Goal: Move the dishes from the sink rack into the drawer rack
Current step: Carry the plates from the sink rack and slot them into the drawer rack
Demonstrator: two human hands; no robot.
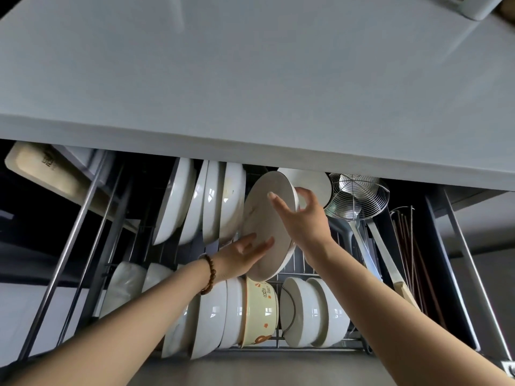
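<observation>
A large white plate stands tilted on edge over the open drawer rack, to the right of several upright white plates. My left hand grips its lower edge, fingers spread on its face. My right hand holds its upper right rim, thumb on the face and fingers curled behind. Another white dish stands just behind the plate. The sink rack is out of view.
The grey countertop overhangs the drawer's back half. A front row holds white bowls and a cream patterned bowl. A wire skimmer, a wooden-handled utensil and chopsticks lie at the right. A cutting board sits far left.
</observation>
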